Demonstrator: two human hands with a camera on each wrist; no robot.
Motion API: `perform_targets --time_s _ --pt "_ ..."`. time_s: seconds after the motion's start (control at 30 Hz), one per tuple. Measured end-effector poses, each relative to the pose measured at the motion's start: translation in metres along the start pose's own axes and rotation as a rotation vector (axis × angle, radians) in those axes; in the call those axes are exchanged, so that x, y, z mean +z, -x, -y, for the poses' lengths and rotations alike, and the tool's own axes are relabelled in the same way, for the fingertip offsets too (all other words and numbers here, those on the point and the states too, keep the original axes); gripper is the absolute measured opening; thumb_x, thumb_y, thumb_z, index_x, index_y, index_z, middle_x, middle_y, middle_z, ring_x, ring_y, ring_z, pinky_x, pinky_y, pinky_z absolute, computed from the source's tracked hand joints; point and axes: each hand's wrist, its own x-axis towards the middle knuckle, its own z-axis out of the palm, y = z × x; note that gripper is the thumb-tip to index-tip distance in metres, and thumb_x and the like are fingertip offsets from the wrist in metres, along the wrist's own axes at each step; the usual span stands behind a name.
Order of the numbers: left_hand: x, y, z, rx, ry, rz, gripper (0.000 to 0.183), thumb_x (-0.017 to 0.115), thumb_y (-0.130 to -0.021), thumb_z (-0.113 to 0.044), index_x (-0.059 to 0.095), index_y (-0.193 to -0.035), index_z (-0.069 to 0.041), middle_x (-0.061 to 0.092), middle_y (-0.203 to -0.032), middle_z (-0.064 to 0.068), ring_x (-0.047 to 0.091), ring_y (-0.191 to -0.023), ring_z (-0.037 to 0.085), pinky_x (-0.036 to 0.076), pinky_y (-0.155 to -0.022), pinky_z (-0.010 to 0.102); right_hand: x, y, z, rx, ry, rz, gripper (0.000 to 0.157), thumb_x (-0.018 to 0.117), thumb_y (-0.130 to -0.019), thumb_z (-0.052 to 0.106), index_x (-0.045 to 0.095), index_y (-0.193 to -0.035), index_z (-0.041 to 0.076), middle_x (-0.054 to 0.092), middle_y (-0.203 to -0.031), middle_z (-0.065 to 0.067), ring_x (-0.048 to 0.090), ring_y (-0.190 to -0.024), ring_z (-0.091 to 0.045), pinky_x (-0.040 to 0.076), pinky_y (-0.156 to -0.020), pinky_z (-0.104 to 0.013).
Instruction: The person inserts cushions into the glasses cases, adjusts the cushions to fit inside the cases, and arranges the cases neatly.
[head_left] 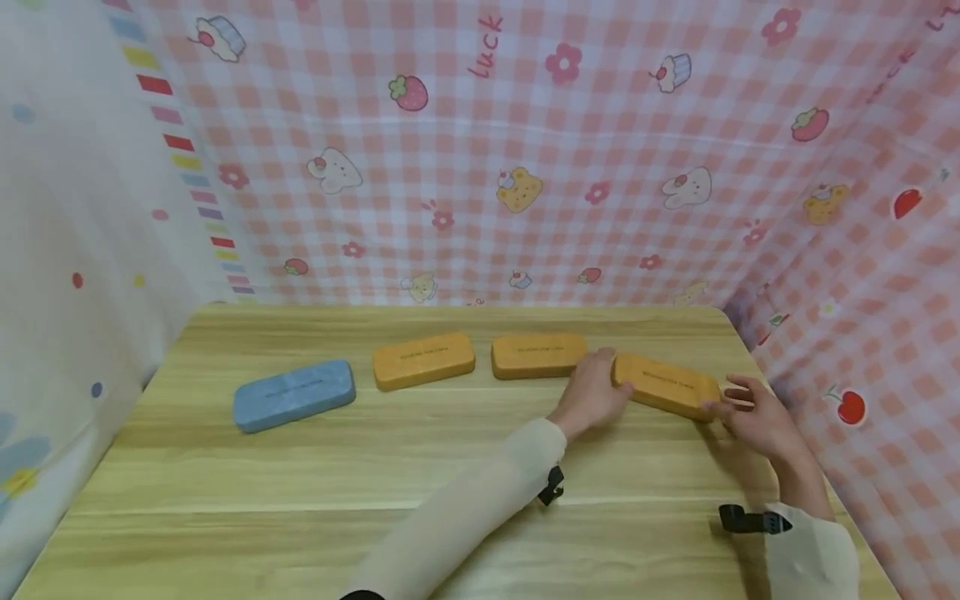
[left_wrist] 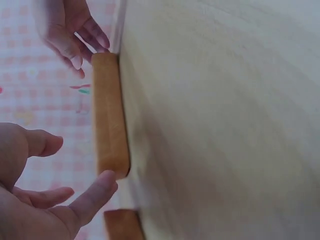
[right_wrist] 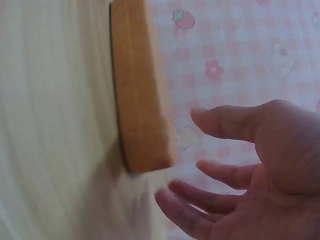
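An orange oblong case with rounded corners and a line of dark lettering lies flat on the wooden table, at the right of a row. My left hand is at its left end; in the left wrist view a straight fingertip meets the end of the case. At the other end is my right hand, fingers loosely spread. The right wrist view shows that hand's thumb and fingers apart, with nothing between them, beside the orange case's end.
Left of my left hand lies another orange case, then a third orange case and a blue case of like shape. Patterned cloth hangs behind the table and along both sides.
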Motion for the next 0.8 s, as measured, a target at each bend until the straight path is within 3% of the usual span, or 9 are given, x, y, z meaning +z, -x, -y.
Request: perform_targets --time_s 0.17,0.3,0.4,0.6,0.8 --pt "-0.025 0.010 -0.001 0.056 0.026 -0.019 0.059 0.065 -0.101 -0.029 0.045 -0.154 -0.013 0.052 -0.154 0.006 0.052 -0.139 0.022 0.048 -0.113 0.038 0.001 0.005 0.017 -0.021 0.002 -0.066 0.090 0.055 -0.102 0.053 0.013 -0.163 0.001 0.016 -0.162 -0.039 0.029 -0.142 -0.060 0.042 -0.105 -0.069" --pt "-0.051 0.018 0.000 0.104 0.022 -0.064 0.056 0.063 -0.102 -0.031 0.046 -0.153 -0.014 0.057 -0.148 0.010 0.060 -0.130 0.023 0.054 -0.105 0.040 0.003 0.007 0.035 -0.158 -0.008 -0.126 0.085 0.057 -0.102 0.050 0.018 -0.163 0.006 0.015 -0.164 -0.036 0.031 -0.141 -0.061 0.042 -0.103 -0.071" --pt "-0.073 0.025 0.005 0.145 0.006 -0.116 0.057 0.061 -0.103 -0.034 0.045 -0.154 -0.013 0.054 -0.151 0.011 0.057 -0.135 0.027 0.050 -0.110 0.045 0.007 0.007 0.046 -0.269 -0.020 -0.152 0.079 0.060 -0.103 0.044 0.023 -0.162 0.008 0.017 -0.165 -0.031 0.029 -0.143 -0.060 0.039 -0.105 -0.073" --pt "-0.117 0.037 0.024 0.176 -0.037 -0.217 0.067 0.061 -0.102 -0.047 0.038 -0.157 -0.017 0.044 -0.159 0.010 0.045 -0.145 0.032 0.042 -0.116 0.054 0.014 0.007 0.065 -0.446 0.026 -0.231 0.073 0.069 -0.100 0.031 0.034 -0.158 0.005 0.029 -0.164 -0.026 0.028 -0.147 -0.055 0.037 -0.105 -0.073" --pt "-0.156 0.052 0.051 0.172 -0.133 -0.299 0.073 0.060 -0.099 -0.057 0.036 -0.158 -0.022 0.039 -0.158 0.008 0.043 -0.144 0.033 0.046 -0.111 0.057 0.019 0.004 0.078 -0.479 0.093 -0.235 0.076 0.071 -0.098 0.035 0.035 -0.160 0.011 0.015 -0.170 -0.025 0.018 -0.152 -0.055 0.028 -0.107 -0.079"
